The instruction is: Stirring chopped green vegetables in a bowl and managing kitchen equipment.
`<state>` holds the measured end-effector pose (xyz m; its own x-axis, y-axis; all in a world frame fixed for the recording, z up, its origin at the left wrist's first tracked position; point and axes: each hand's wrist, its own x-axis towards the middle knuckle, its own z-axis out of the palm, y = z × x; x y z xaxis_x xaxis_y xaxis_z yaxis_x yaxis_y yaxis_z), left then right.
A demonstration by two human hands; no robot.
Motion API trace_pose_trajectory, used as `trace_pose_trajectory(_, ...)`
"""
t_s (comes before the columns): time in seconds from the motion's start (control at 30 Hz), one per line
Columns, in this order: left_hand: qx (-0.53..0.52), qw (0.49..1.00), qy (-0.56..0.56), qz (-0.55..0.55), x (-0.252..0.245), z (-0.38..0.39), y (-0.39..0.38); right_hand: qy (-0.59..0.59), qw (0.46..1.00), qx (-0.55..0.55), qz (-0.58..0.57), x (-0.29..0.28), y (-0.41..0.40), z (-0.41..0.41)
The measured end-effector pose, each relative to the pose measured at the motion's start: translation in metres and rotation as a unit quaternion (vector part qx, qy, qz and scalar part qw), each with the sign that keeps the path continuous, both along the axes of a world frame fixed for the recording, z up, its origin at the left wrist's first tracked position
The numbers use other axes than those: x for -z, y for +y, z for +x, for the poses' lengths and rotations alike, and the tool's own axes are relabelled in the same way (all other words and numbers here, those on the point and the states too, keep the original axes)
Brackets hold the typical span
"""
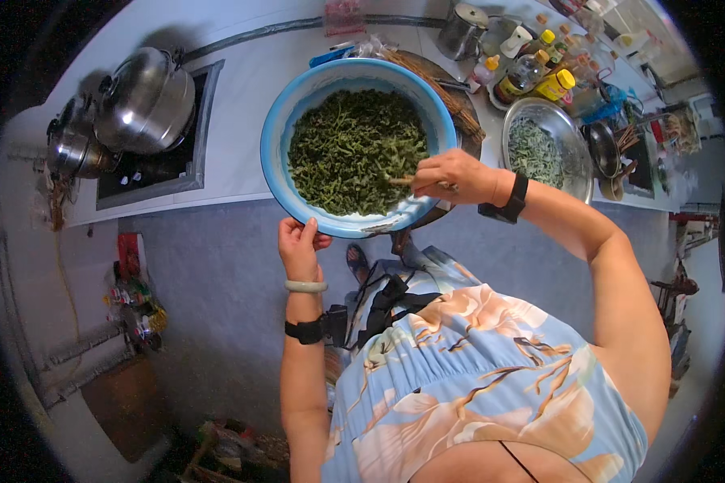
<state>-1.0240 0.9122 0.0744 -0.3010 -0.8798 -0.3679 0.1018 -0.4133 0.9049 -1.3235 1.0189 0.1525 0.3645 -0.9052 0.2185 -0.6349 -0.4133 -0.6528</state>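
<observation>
A blue-rimmed basin (270, 172) with a pale inside holds a heap of chopped dark leafy greens (350, 151). White powder, perhaps flour, shows along its near inner wall. My left hand (302, 244) grips the basin's near-left rim, thumb on top and fingers beneath. Over the basin's right side, my right hand (444, 175) is closed around chopsticks (402, 180), whose tips reach into the greens. Some of the greens by the tips are blurred. Right of the basin stands a steel bowl (587, 172) of pale-coated chopped greens (534, 151).
A round wooden board (471, 133) lies partly under the basin, with a straw brush (459, 115) behind it. Bottles (522, 75) and a steel jug (463, 30) crowd the back right. Steel pots (148, 102) stand on the left stove (187, 151). The counter's front edge (229, 200) runs before me.
</observation>
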Motion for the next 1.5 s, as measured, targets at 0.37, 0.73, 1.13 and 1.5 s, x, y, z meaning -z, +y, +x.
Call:
trace_pose_trajectory(0.37,-0.001,1.000,-0.009,0.002,0.004,0.002,-0.001,-0.065,0.964,0.241,-0.092,-0.005,-0.050,-0.048)
trace_pose_trajectory(0.73,-0.014,1.000,-0.002,0.003,0.008,0.004,0.002,-0.234,0.933,0.255,0.097,-0.015,-0.012,-0.012)
trace_pose_trajectory(1.13,-0.021,1.000,-0.010,0.000,0.008,0.002,0.002,-0.315,0.889,0.322,0.086,0.013,-0.025,-0.022)
trace_pose_trajectory(1.5,-0.005,1.000,-0.016,0.001,0.006,-0.001,0.001,-0.297,0.868,0.382,0.108,0.008,-0.020,0.003)
